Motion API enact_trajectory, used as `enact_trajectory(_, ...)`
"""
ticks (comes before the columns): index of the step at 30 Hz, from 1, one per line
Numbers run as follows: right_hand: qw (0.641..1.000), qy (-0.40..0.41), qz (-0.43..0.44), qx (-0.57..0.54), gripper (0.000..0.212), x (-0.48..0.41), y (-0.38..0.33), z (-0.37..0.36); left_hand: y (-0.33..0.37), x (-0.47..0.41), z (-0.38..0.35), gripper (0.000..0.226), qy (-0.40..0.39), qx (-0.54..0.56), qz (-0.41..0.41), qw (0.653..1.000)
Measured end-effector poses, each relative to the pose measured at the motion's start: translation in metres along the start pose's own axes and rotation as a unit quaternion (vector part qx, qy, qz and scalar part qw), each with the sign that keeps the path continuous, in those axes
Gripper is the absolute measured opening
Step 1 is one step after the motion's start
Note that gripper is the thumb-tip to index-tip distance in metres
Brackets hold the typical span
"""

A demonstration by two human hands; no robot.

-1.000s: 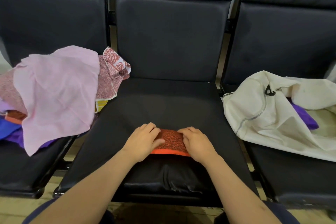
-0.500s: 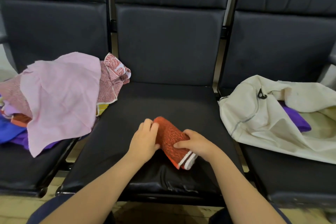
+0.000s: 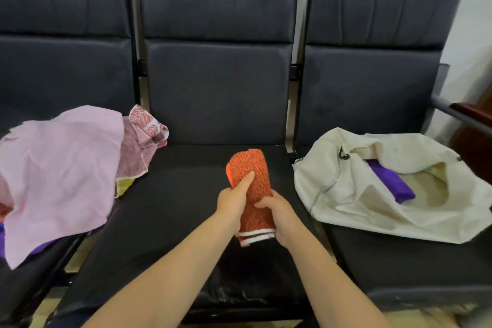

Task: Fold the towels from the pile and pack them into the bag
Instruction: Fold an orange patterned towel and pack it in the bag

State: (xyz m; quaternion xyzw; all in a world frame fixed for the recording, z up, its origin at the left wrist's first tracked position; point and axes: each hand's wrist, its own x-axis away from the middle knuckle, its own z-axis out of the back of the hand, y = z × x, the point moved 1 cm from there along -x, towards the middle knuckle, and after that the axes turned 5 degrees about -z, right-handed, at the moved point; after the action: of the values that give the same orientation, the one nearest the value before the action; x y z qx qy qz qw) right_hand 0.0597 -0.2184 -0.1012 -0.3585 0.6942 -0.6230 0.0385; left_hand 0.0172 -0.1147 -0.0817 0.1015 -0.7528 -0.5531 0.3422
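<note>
Both hands grip one folded orange towel (image 3: 253,170), nubbly and oblong. The left hand (image 3: 234,200) wraps its side, thumb pressed up the face, and the right hand (image 3: 282,217) clasps near the white-striped end. The towel is held above the middle seat (image 3: 173,208), which is smooth and black. Left of that seat lies one rumpled pile (image 3: 58,168), with thin pink cloth on top. Right of the seat slumps one cream fabric bag (image 3: 346,189), open, holding one folded purple towel (image 3: 391,184).

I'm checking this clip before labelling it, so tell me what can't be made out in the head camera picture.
Head view: towel count in the pile; the pink towel covers it and the left edge cuts it off.
Head view: contents of the cream fabric bag beyond one folded purple towel; the bag's own folds hide them.
Head view: fingertips of the right hand; the folded orange textured towel hides them.
</note>
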Motion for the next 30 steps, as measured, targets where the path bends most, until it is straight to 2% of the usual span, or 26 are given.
enact_trajectory(1, 1.000, 0.012, -0.003, 0.010, 0.034, 0.002, -0.007, 0.004, 0.002, 0.003, -0.008, 0.045, -0.012, 0.014, -0.004, 1.000)
enact_trajectory(4, 0.995, 0.050, 0.017, 0.081, 0.048, 0.008, -0.029, 0.022, 0.010, 0.013, -0.036, 0.037, -0.042, 0.035, -0.019, 0.998)
enact_trajectory(7, 0.993, 0.031, 0.076, 0.082, 0.034, 0.026, -0.056, 0.050, 0.021, 0.019, -0.068, 0.045, -0.088, 0.048, -0.029, 0.995)
enact_trajectory(10, 0.989, 0.037, 0.116, 0.079, 0.029, 0.045, -0.086, 0.082, 0.033, 0.023, -0.105, 0.046, -0.123, 0.013, -0.053, 0.991)
enact_trajectory(13, 0.991, 0.075, 0.110, 0.032, 0.017, 0.054, -0.113, 0.119, 0.049, 0.024, -0.149, 0.050, -0.164, -0.044, -0.090, 0.981)
enact_trajectory(15, 0.990, 0.101, 0.093, -0.008, 0.028, 0.056, -0.129, 0.149, 0.060, 0.023, -0.182, 0.061, -0.172, -0.117, -0.122, 0.970)
enact_trajectory(16, 0.990, 0.114, 0.085, -0.024, 0.032, 0.058, -0.136, 0.165, 0.063, 0.019, -0.198, 0.069, -0.161, -0.181, -0.153, 0.958)
enact_trajectory(17, 0.988, 0.128, 0.076, -0.033, 0.033, 0.059, -0.142, 0.183, 0.067, 0.018, -0.213, 0.067, -0.146, -0.243, -0.208, 0.936)
enact_trajectory(20, 0.984, 0.173, 0.036, 0.004, 0.036, 0.068, -0.158, 0.240, 0.067, 0.010, -0.251, 0.037, -0.096, -0.383, -0.381, 0.836)
enact_trajectory(21, 0.981, 0.190, 0.017, 0.037, 0.040, 0.070, -0.163, 0.261, 0.065, 0.009, -0.260, 0.030, -0.088, -0.438, -0.433, 0.783)
enact_trajectory(23, 0.970, 0.206, -0.032, 0.126, 0.053, 0.072, -0.170, 0.298, 0.056, 0.001, -0.279, 0.024, -0.090, -0.570, -0.516, 0.633)
enact_trajectory(26, 0.933, 0.192, -0.120, 0.281, 0.070, 0.066, -0.175, 0.335, 0.036, -0.025, -0.312, 0.030, -0.127, -0.725, -0.534, 0.416)
enact_trajectory(28, 0.889, 0.184, -0.177, 0.381, 0.068, 0.055, -0.173, 0.351, 0.025, -0.045, -0.332, 0.033, -0.132, -0.793, -0.518, 0.291)
enact_trajectory(30, 0.854, 0.201, -0.198, 0.437, 0.062, 0.041, -0.170, 0.364, 0.017, -0.063, -0.348, 0.039, -0.110, -0.836, -0.503, 0.189)
